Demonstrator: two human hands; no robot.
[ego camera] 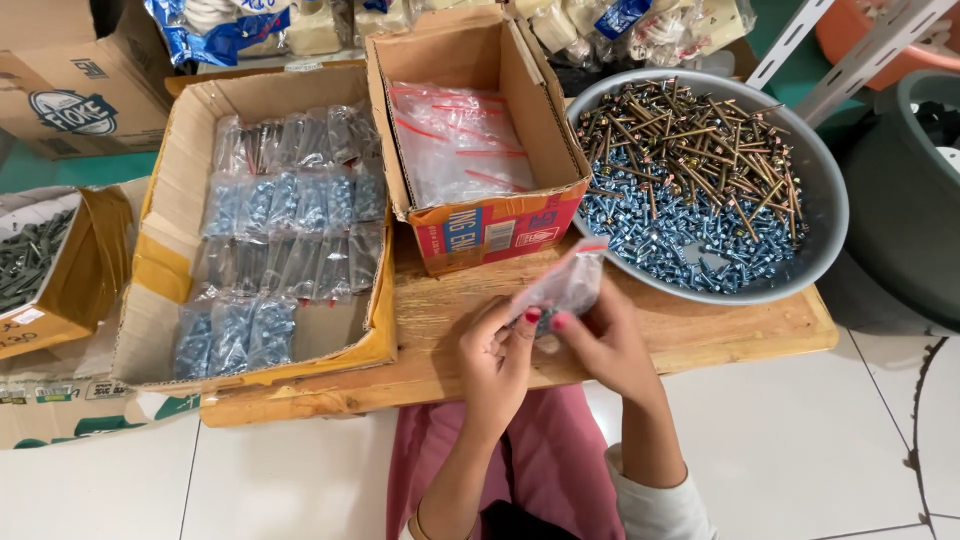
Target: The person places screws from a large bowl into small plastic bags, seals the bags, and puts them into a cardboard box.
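Both hands meet over the front edge of a low wooden table [700, 335]. My left hand [497, 355] and my right hand [605, 340] pinch a small clear zip bag [570, 285] with a red seal strip, thumbs pressed at its lower end. The bag tilts up toward the right; its contents are hard to make out. Just right of it sits a wide grey metal bowl [825, 190] full of brass-coloured long screws and small blue-silver screws.
A small cardboard box [480, 225] of empty zip bags stands behind my hands. At left a large open carton [160, 250] holds rows of filled screw bags. Another box of dark screws [40, 260] is at far left. Grey bin [900, 200] at right; white tiled floor below.
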